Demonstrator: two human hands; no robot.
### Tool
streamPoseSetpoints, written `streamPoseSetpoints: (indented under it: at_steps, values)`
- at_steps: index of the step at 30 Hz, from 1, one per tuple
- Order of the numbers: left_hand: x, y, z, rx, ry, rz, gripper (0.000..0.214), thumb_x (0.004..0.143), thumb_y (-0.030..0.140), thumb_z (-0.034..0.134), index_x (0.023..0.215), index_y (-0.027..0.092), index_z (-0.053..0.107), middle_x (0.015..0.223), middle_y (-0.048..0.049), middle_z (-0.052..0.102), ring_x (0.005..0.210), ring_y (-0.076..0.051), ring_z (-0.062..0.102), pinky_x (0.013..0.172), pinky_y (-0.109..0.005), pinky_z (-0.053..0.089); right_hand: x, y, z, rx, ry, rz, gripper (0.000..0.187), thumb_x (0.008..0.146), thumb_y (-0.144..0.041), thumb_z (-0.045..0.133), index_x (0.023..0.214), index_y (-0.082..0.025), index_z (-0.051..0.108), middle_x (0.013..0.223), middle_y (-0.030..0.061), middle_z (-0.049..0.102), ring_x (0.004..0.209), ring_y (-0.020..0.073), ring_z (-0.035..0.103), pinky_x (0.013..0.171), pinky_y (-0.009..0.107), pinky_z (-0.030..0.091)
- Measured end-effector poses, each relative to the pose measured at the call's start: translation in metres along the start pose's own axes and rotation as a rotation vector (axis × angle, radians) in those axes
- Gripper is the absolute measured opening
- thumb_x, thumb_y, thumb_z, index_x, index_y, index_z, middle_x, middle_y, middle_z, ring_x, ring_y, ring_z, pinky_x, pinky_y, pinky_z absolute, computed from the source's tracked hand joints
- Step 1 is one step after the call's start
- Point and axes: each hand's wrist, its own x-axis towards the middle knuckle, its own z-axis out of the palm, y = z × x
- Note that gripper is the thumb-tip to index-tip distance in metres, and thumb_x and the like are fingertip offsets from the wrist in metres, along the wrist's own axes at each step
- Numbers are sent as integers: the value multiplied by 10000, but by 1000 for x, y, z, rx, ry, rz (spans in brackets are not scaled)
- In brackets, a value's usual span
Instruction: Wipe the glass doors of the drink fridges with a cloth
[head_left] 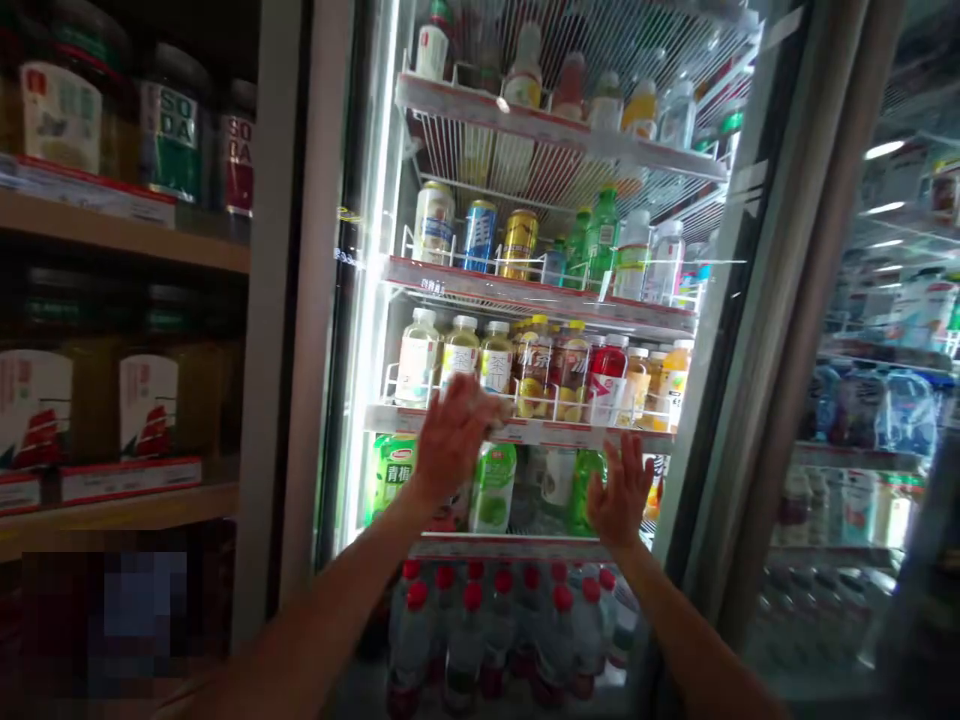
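I face an open drinks cooler with lit wire shelves. My left hand reaches up to the front rail of the tea-bottle shelf, its fingers stretched out over the price strip, blurred by motion. My right hand is raised with fingers spread in front of the green bottles one shelf lower, holding nothing. Tea bottles and a red-capped bottle stand just above my hands.
Cans and green bottles fill higher shelves. Red-capped water bottles crowd the bottom. The open glass door stands at the right. A wooden shelf with large jars is at the left.
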Motion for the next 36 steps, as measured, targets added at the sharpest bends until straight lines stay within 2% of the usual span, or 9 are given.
streamPoseSetpoints:
  at_steps: [4,9,11,17,22,24,29,34,36]
  values:
    - [-6,-32,-19,67,147,-278,434,871,161,451,1301,223,459,1501,-110,282,1415,-249,170,1099,-489,303,11,-2,-7,33,-10,-7,504,884,-228,408,1380,-184,332,1461,161,353,1406,267,221,1089,539,206]
    - [-23,28,3,-53,-53,130,375,856,148,479,1217,231,535,1354,-67,509,1382,-222,272,1069,-390,369,55,-4,-9,89,-3,-22,517,900,-242,375,1412,-217,307,1482,141,327,1388,263,269,1087,540,207]
    - [-21,29,7,-63,-95,201,339,865,160,476,1184,241,557,1316,-51,547,1368,-206,305,1075,-380,359,66,-5,-4,78,-9,-32,543,897,-254,388,1429,-225,284,1490,133,317,1398,269,244,1096,545,183]
    - [-1,-19,-7,85,163,-324,480,876,167,430,1352,218,400,1496,-123,289,1416,-246,165,1105,-497,283,64,-6,6,71,-3,-27,569,887,-270,406,1440,-228,275,1491,122,322,1400,278,237,1106,542,156]
    - [-11,19,10,-40,-88,86,438,852,194,493,1290,216,477,1424,-94,427,1396,-222,232,1104,-402,305,64,-5,5,34,9,-45,549,888,-283,407,1424,-209,309,1473,133,353,1396,267,252,1104,515,175]
    - [-10,12,7,3,-86,69,402,862,216,488,1264,213,499,1406,-112,447,1389,-230,251,1098,-420,300,65,-6,4,23,15,-53,537,890,-284,402,1416,-204,322,1470,135,359,1397,260,250,1103,506,181]
    - [1,-26,-7,120,145,-243,479,881,222,437,1356,182,388,1488,-171,286,1407,-265,187,1088,-502,275,65,-8,5,30,34,-39,529,889,-294,398,1407,-205,337,1459,134,378,1393,258,261,1106,506,183]
    - [-4,2,3,18,-90,60,423,858,209,472,1281,186,478,1420,-128,425,1403,-237,207,1110,-427,277,63,-6,5,50,52,-39,550,870,-280,439,1408,-225,339,1456,117,388,1379,267,294,1103,503,199]
    - [-4,-4,1,42,-111,92,390,867,218,464,1255,203,502,1395,-112,461,1393,-226,241,1110,-420,277,63,-6,5,66,48,-38,554,868,-270,436,1411,-236,333,1461,107,382,1378,266,297,1104,506,197]
